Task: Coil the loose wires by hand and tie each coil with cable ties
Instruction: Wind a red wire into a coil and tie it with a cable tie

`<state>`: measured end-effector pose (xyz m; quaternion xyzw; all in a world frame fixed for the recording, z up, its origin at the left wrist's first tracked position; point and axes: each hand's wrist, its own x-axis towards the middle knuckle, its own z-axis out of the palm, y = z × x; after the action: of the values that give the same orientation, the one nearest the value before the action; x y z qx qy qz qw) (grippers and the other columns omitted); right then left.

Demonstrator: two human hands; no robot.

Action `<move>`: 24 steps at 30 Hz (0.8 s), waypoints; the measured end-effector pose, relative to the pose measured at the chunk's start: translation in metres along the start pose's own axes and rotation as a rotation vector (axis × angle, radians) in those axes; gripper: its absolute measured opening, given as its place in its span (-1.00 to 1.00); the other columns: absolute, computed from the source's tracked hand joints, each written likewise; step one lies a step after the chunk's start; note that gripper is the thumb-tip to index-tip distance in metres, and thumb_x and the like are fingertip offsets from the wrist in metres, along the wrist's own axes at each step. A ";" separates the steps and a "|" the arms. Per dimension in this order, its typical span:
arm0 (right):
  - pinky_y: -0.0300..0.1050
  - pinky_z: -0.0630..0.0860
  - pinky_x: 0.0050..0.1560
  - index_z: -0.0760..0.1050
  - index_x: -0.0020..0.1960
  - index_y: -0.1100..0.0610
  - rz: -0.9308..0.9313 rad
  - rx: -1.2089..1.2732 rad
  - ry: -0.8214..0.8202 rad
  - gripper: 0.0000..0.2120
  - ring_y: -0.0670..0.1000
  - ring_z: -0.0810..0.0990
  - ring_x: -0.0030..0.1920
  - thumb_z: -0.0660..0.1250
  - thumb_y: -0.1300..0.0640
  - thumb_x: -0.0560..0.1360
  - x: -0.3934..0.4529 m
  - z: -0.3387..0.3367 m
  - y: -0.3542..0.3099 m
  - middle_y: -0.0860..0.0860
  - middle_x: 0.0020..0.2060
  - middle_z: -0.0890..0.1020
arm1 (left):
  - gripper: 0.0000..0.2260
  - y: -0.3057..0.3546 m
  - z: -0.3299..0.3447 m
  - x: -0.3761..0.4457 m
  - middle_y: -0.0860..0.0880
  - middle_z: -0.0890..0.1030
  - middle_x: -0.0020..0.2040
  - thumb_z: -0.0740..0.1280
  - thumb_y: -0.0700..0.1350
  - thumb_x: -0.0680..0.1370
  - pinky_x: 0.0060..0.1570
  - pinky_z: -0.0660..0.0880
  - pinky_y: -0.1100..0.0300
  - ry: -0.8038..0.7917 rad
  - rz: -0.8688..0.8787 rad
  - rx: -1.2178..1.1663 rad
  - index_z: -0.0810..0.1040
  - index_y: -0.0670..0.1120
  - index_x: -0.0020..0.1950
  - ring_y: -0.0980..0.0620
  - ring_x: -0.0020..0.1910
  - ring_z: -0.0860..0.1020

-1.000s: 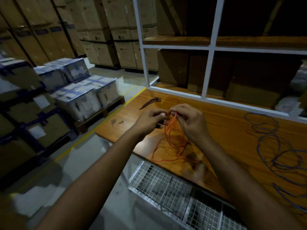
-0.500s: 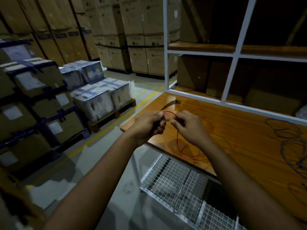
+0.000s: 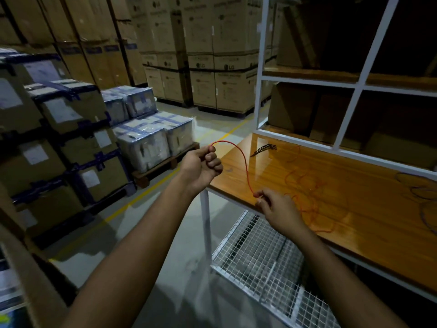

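A thin red wire (image 3: 246, 166) arcs between my two hands. My left hand (image 3: 203, 165) is a closed fist on one end of it, held out past the left end of the wooden table (image 3: 369, 223). My right hand (image 3: 276, 207) pinches the wire lower down at the table's front edge. The rest of the red wire lies in loose loops on the tabletop to the right of that hand. A small bundle of black cable ties (image 3: 264, 147) lies near the table's far left corner. A tangle of blue wire (image 3: 423, 197) sits at the right edge.
A white shelf frame (image 3: 347, 110) with brown boxes rises behind the table. A white wire-mesh rack (image 3: 264, 266) sits under the table. Wrapped cartons on a pallet (image 3: 151, 138) and tall stacks of boxes (image 3: 201, 55) stand to the left and back, across the concrete floor.
My hands were together over the red loops. Now they are apart: the left has pulled the wire end up and left, the right has dropped to the table's edge. The camera has turned left.
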<state>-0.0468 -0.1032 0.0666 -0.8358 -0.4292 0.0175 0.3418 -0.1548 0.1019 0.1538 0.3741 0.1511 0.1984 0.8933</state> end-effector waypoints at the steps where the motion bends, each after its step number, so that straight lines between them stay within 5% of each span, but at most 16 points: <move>1: -0.32 0.48 -0.19 0.56 0.15 0.01 -0.021 -0.008 -0.018 -0.84 -0.12 0.61 -0.09 0.29 0.17 0.61 -0.001 -0.001 0.003 -0.08 -0.07 0.65 | -0.75 0.004 -0.001 -0.002 0.04 0.29 -0.42 0.05 -0.14 0.69 -0.38 0.26 0.22 -0.025 -0.016 -0.016 0.35 -0.08 -0.17 0.08 -0.49 0.25; 8: -0.12 0.54 -0.23 0.45 0.07 0.01 -0.027 -0.296 0.107 -0.86 -0.03 0.59 -0.14 0.27 0.23 0.58 -0.007 -0.021 -0.010 0.00 -0.06 0.63 | -0.73 0.010 0.034 -0.026 -0.01 0.43 -0.33 0.03 -0.12 0.71 -0.21 0.34 0.22 -0.156 0.017 -0.031 0.41 -0.10 -0.13 0.07 -0.38 0.40; 11: -0.03 0.46 -0.13 0.40 0.22 0.03 -0.150 -0.592 -0.042 -0.71 0.14 0.61 0.01 0.16 0.30 0.56 -0.008 -0.036 -0.046 0.05 0.02 0.62 | -0.74 0.007 0.054 -0.026 -0.03 0.54 -0.28 0.04 -0.11 0.71 -0.15 0.50 0.20 -0.180 0.031 0.014 0.46 -0.12 -0.07 0.05 -0.31 0.53; 15: 0.00 0.49 0.13 0.47 0.34 0.03 -0.417 -0.469 -0.210 -0.52 0.09 0.50 0.18 0.22 0.39 0.50 -0.004 -0.071 -0.088 0.04 0.16 0.55 | -0.75 0.001 0.069 -0.025 -0.11 0.65 -0.17 0.04 -0.12 0.72 -0.09 0.57 0.18 -0.172 0.096 0.163 0.47 -0.14 0.01 0.00 -0.19 0.63; 20: 0.03 0.60 -0.23 0.51 0.20 0.06 -0.583 -0.164 0.347 -0.78 0.04 0.65 -0.19 0.29 0.24 0.58 0.005 -0.119 -0.097 0.04 -0.16 0.66 | -0.77 -0.006 0.077 -0.032 -0.10 0.64 -0.22 0.07 -0.12 0.72 -0.21 0.59 0.21 -0.151 0.127 0.258 0.47 -0.17 0.06 0.04 -0.31 0.60; 24: -0.14 0.63 -0.38 0.51 0.25 0.06 -0.375 0.067 0.403 -0.77 -0.12 0.65 -0.35 0.32 0.09 0.61 0.027 -0.129 -0.096 0.01 -0.19 0.68 | -0.75 -0.010 0.086 -0.038 -0.13 0.60 -0.23 0.04 -0.15 0.72 -0.31 0.53 0.25 -0.181 0.089 0.231 0.48 -0.20 0.03 0.04 -0.37 0.53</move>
<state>-0.0557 -0.1170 0.2285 -0.7167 -0.4990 -0.1984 0.4450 -0.1493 0.0256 0.2090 0.4969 0.0747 0.1847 0.8446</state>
